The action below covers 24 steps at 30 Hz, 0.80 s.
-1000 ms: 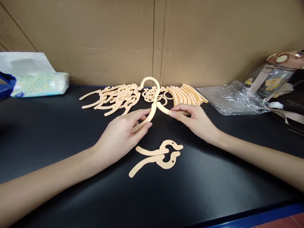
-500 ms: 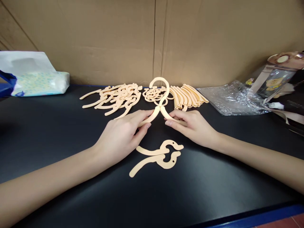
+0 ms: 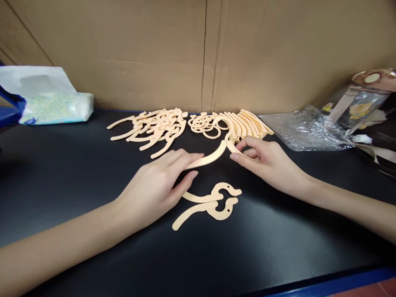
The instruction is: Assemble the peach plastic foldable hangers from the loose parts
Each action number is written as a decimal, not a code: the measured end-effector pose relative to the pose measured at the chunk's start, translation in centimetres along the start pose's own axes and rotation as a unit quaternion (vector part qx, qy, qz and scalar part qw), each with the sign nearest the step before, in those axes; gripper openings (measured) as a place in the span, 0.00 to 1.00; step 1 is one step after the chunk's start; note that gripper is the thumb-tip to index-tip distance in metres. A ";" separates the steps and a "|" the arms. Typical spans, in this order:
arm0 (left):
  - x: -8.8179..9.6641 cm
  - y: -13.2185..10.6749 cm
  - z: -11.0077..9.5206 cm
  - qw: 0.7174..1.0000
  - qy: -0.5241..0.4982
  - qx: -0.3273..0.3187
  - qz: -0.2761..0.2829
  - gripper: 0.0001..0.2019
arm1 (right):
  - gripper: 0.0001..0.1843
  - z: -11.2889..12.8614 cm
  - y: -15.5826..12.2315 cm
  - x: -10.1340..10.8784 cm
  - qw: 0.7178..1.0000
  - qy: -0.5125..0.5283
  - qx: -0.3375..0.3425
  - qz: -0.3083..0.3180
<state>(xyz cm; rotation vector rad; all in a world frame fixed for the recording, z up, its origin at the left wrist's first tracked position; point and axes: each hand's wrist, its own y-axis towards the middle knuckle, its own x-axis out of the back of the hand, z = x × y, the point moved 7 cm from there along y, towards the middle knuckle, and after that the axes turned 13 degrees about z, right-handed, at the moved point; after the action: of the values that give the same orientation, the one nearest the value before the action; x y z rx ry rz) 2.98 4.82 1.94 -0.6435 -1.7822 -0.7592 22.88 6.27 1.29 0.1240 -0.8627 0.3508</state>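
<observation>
On the black table (image 3: 77,165) I hold a pale peach plastic hanger (image 3: 216,150) by its two arms. My left hand (image 3: 161,181) pinches the left arm between thumb and fingers. My right hand (image 3: 262,159) pinches the right arm. The hanger's hook lies low, over the parts at the back. Just in front of my hands lie two loose curved hanger pieces (image 3: 210,204), hooked into each other.
Along the back, against the cardboard wall (image 3: 154,49), lie a left pile of curved pieces (image 3: 151,128), a heap of rings (image 3: 206,123) and a fanned stack of arms (image 3: 247,123). A tissue pack (image 3: 52,108) sits far left. Clear plastic wrap (image 3: 303,130) and a packaged item (image 3: 361,103) lie right.
The hanger stood upright with its hook raised; it has tipped back and down toward the piles. Both hands moved a little right and lower with it.
</observation>
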 end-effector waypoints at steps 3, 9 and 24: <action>0.3 -1.0 0.0 1.000 0.001 -0.017 -0.006 0.12 | 0.18 0.0 -0.7 0.0 1.000 -0.027 -0.011 0.006; 1.2 -1.4 -0.6 0.998 0.020 -0.048 -0.032 0.14 | 0.17 0.5 -1.2 0.8 0.990 -0.112 0.059 -0.056; 1.5 -1.7 -3.8 0.963 0.207 -0.170 -0.021 0.16 | 0.13 -0.2 -1.0 0.6 0.977 -0.178 0.113 -0.040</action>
<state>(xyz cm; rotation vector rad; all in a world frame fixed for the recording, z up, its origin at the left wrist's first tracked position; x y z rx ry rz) 3.60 1.00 3.98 -0.6163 -1.2952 -1.1535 23.69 5.56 1.65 0.4419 -1.1659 0.3556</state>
